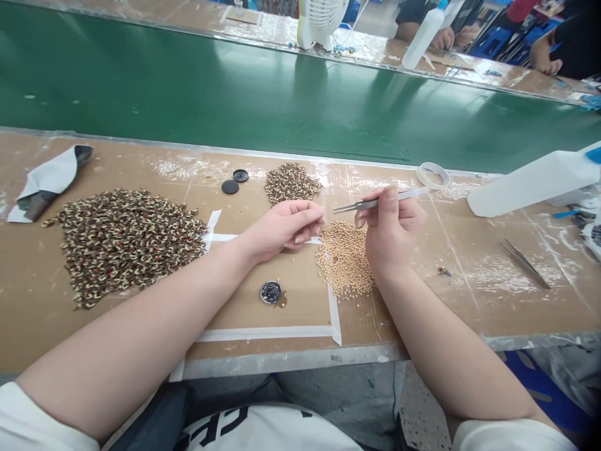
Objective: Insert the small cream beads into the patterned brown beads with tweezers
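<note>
My right hand (393, 228) grips metal tweezers (366, 204), whose tips point left toward my other hand. The fingers of my left hand (293, 227) are pinched together; whatever they hold, if anything, is too small to make out. Just below and between both hands lies a pile of small tan round pieces (346, 260). Behind my left hand is a small heap of brown and cream parts (292, 180). A shallow round dish with dark, shiny contents (271, 292) sits nearer to me, beside a small wet spot.
At left lies a large heap of dark and cream parts (129, 241), with a folded cloth piece (51, 181) behind it. Two black caps (230, 187), a tape roll (434, 176), a white bottle (530, 183) and spare tweezers (526, 264) lie around. A green belt (188, 88) runs behind; people sit beyond.
</note>
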The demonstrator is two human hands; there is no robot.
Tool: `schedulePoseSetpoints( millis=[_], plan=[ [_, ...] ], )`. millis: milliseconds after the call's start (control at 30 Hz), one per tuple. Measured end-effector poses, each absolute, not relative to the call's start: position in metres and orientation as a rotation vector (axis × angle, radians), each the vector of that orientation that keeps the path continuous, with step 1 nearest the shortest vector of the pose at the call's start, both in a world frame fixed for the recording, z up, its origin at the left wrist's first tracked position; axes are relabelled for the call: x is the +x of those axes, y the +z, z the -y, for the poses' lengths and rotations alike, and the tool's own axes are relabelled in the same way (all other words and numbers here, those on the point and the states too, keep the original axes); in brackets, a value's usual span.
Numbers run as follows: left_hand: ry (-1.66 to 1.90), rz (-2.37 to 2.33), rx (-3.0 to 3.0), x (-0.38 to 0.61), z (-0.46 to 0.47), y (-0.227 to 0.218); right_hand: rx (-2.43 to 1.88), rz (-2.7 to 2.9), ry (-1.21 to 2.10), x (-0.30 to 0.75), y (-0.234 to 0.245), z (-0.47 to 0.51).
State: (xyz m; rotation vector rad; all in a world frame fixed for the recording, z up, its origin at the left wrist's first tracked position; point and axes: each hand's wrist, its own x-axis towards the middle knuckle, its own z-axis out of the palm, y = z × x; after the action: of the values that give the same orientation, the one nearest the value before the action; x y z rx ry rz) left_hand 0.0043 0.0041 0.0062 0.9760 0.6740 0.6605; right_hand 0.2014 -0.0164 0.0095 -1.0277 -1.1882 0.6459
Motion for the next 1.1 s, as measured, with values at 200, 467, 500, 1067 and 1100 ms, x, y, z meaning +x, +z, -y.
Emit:
schedulePoseSetpoints(
  millis=[200,467,500,1067,1100],
  plan=[
    [0.685,-0.689,0.991,0.005,-0.003,0.006,-1.067,1.196,0.665,0.200,0.009,0.018],
    [0.716,-0.684,1.035,0.002,-0.003,0.006,-0.950,1.231,0.698,0.198,0.010,0.023],
    [0.713,-0.685,1.041,0.001,-0.003,0.006,-0.939,1.251,0.700,0.198,0.010,0.023],
    [0.714,-0.679,1.019,-0.004,-0.004,0.001,-0.832,1.457,0.577,0.200,0.022,0.030],
    [0.714,-0.683,1.017,-0.005,-0.005,0.001,-0.815,1.465,0.573,0.200,0.021,0.029]
  ],
)
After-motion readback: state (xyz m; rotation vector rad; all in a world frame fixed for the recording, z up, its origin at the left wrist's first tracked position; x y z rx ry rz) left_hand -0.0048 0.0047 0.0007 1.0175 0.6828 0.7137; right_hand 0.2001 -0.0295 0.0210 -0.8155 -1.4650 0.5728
